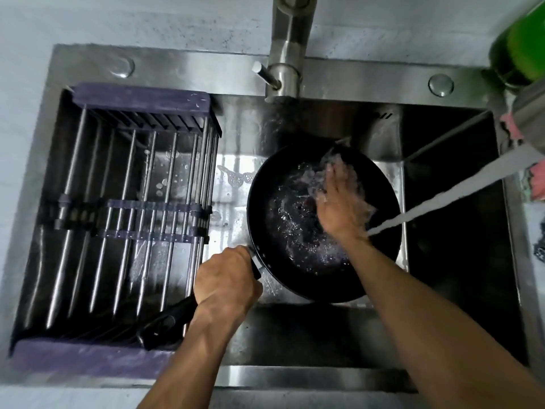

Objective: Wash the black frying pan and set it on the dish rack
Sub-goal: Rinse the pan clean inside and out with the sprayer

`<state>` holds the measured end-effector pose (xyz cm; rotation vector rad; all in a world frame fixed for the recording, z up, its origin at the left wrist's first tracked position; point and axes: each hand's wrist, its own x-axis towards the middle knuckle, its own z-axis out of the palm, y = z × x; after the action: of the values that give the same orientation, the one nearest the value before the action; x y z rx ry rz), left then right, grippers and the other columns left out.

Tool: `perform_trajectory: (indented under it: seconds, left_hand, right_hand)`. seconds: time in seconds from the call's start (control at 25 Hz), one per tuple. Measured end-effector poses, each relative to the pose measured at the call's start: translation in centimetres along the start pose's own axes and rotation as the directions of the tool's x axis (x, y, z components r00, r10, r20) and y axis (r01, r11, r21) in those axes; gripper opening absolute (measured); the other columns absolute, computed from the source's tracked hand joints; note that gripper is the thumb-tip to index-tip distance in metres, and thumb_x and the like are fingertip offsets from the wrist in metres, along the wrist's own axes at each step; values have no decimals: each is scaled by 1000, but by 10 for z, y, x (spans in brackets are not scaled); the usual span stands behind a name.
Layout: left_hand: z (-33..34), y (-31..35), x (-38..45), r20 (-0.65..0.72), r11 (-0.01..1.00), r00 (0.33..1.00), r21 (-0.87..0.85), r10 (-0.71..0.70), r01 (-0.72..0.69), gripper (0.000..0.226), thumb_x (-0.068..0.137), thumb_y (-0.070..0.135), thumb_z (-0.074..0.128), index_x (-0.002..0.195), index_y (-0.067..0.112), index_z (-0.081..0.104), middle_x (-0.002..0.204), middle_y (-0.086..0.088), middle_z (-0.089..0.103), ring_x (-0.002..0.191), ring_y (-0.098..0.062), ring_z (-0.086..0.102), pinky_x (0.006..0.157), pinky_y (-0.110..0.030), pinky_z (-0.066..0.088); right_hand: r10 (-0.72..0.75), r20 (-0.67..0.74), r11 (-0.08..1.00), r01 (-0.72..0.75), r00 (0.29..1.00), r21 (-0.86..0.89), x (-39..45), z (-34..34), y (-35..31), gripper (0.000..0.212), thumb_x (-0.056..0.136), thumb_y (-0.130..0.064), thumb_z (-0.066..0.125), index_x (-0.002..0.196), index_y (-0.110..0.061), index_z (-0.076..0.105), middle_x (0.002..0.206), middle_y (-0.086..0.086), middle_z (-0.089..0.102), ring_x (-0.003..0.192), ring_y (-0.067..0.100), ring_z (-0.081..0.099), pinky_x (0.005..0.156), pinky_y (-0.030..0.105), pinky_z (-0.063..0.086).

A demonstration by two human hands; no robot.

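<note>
From the head camera: one frying pan (295, 261) sits tilted in the sink (339, 78), right of the one dish rack (132, 187), catching the water stream (442, 196). The left hand (227, 278) is clenched around its handle to steady it; the right hand (339, 202) rubs inside, fingers spread flat, possibly over a cloth.

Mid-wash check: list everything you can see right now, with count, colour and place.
frying pan: one, black, in the sink, wet inside
sink: one, steel, fills the view
dish rack: one, purple ends with steel bars, over the sink's left half, nothing on it
faucet: one, steel, top centre
bottle: one, green, top right corner, blurred
left hand: gripping the pan handle
right hand: open, flat inside the pan
</note>
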<state>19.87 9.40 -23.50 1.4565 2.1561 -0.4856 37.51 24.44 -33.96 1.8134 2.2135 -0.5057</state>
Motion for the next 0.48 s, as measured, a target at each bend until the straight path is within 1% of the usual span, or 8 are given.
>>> perform_trajectory:
  seconds: [0.08, 0.12, 0.16, 0.24, 0.28, 0.36, 0.4, 0.48]
  left_hand:
    - [-1, -1, 0, 7, 1000, 1000, 5, -11, 11, 30, 73, 27, 68, 101, 23, 60, 91, 2, 63, 79, -21, 63, 61, -27, 39]
    - [-2, -2, 1, 5, 1000, 1000, 2, -10, 10, 30, 72, 28, 68, 101, 23, 61, 90, 2, 64, 81, -21, 64, 61, -27, 39]
    - [-3, -2, 1, 6, 1000, 1000, -2, -4, 4, 31, 71, 29, 69, 101, 24, 61, 90, 2, 65, 82, -22, 65, 60, -27, 40]
    - [-1, -1, 0, 12, 1000, 1000, -4, 8, -8, 34, 70, 32, 69, 102, 25, 61, 90, 2, 65, 83, -22, 66, 60, -27, 40]
    - [0, -2, 0, 18, 1000, 1000, -4, 10, -10, 36, 70, 33, 70, 103, 25, 61, 91, 2, 65, 83, -22, 66, 61, -27, 41]
    - [0, -2, 1, 22, 1000, 1000, -10, 6, -6, 38, 71, 34, 71, 105, 23, 60, 90, 3, 66, 82, -20, 66, 60, -27, 41]
    - [-1, -1, 0, 9, 1000, 1000, -3, 10, -10, 37, 73, 34, 70, 106, 22, 59, 90, 3, 65, 81, -19, 66, 60, -27, 41]
    - [-7, -1, -8, -33, 998, 998, 36, 56, -55, 41, 79, 31, 65, 116, 19, 50, 95, 1, 64, 83, -19, 65, 62, -28, 41]
  right_hand:
    - [160, 34, 987, -161, 986, 24, -25, 13, 8, 71, 103, -46, 30, 161, -21, -2, 169, 8, -10, 155, 32, -8, 122, 61, 5]
    - [102, 105, 991, -110, 989, 71, -37, 22, -3, 71, 103, -49, 28, 161, -22, -4, 168, 7, -14, 154, 32, -13, 123, 59, -4]
    - [-38, 178, 995, 20, 983, 101, -44, 27, -15, 72, 103, -53, 28, 161, -26, -5, 167, 3, -19, 153, 30, -19, 122, 56, -11]
    - [-315, 217, 945, 283, 924, 164, -37, 23, -21, 70, 103, -55, 32, 160, -36, -4, 164, -8, -24, 153, 22, -21, 122, 48, -10]
    - [-342, 216, 935, 307, 915, 180, -28, 17, -13, 69, 104, -53, 35, 159, -40, -4, 164, -11, -24, 153, 20, -17, 123, 48, -5]
    - [-114, 249, 970, 54, 962, 236, -35, 1, 19, 65, 106, -43, 39, 160, -38, 3, 167, -11, -13, 155, 21, -2, 121, 41, 4]
    - [-47, 306, 954, -48, 951, 296, -52, -7, 35, 62, 106, -37, 43, 160, -33, 13, 169, -9, -3, 154, 22, 8, 119, 31, 8]
    - [-39, 412, 906, -142, 910, 398, -98, -25, 55, 51, 104, -28, 52, 154, -23, 40, 165, -2, 27, 145, 17, 33, 106, 14, 19]
